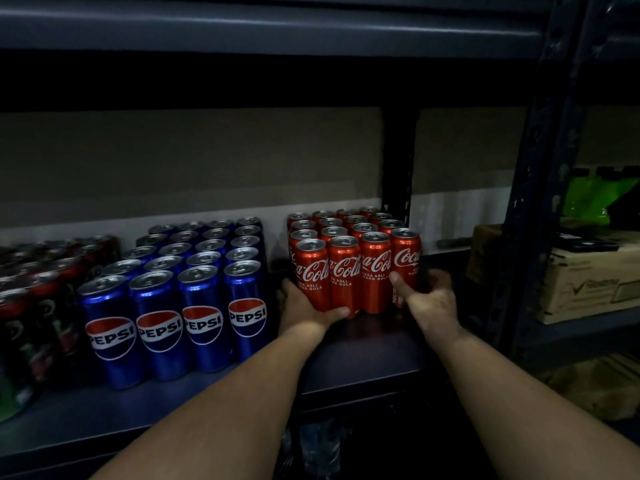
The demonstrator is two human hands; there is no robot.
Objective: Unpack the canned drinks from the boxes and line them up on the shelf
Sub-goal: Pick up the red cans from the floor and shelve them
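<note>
Head view showed the red cans (353,261) 4 wide on the shelf (363,355), right of the blue cans (194,292). Left hand (304,303) and right hand (429,299) cupped the front row's ends; an uneven squeeze could topple these tall cans.

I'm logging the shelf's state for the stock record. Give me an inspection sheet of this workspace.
Surface: dark shelf, bare strip in front of the cans.
Job's things: Coca-Cola cans in a block, four across; Pepsi cans left of them, a gap between.
Clutter: dark cans at far left.
Grippers: left hand and right hand hold the Coca-Cola block's front corners.
Cables: nothing seen.
Surroundings: cardboard box and green pack on the next rack.
</note>
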